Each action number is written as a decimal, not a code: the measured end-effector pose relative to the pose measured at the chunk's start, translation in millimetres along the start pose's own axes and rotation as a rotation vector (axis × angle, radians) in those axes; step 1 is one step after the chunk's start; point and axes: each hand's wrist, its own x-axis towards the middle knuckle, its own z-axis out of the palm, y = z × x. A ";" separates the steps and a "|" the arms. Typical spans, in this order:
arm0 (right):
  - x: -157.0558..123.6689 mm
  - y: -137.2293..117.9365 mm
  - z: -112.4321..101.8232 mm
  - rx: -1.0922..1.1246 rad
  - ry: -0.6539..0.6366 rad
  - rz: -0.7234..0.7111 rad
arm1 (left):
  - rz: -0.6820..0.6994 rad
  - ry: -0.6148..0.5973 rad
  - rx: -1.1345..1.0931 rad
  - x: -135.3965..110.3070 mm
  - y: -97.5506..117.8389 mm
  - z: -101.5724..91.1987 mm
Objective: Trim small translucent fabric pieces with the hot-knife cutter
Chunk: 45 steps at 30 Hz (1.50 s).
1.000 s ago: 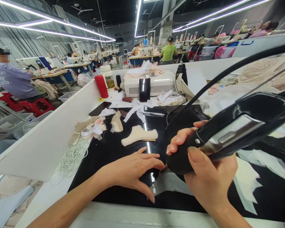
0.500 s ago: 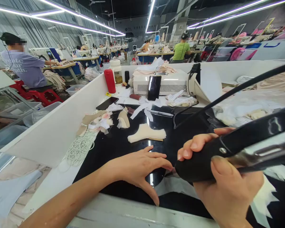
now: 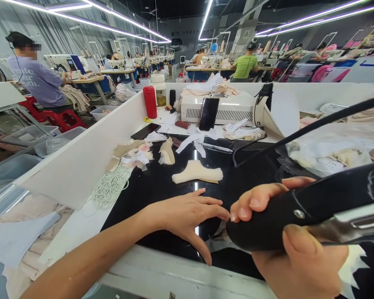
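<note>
- The bare left forearm (image 3: 93, 253) slants from the lower left corner up toward the middle.
- The left hand (image 3: 188, 216) is palm down, its fingers (image 3: 212, 210) spread and reaching rightward.
- The left thumb (image 3: 202, 248) stands well apart, pointing down toward the near edge.
- The right hand (image 3: 314, 265) is curled in a grip, fingertips on the far side, right thumb (image 3: 299, 241) on the near side.
- The right wrist is largely cut off below.

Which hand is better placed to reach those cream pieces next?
The left hand, probably: it is open and nearer the cream pieces, while the right hand is wrapped around a black tool.
</note>
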 end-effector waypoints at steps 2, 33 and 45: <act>-3.2 1.2 0.7 -0.009 -0.044 0.005 | -0.005 0.001 0.005 -0.2 0.2 -0.1; 22.0 3.3 -36.2 -0.117 0.116 -0.144 | -0.180 0.324 0.287 3.4 16.9 16.6; 17.8 9.0 -36.3 -0.098 0.054 -0.152 | -0.319 0.178 0.142 10.4 34.6 33.5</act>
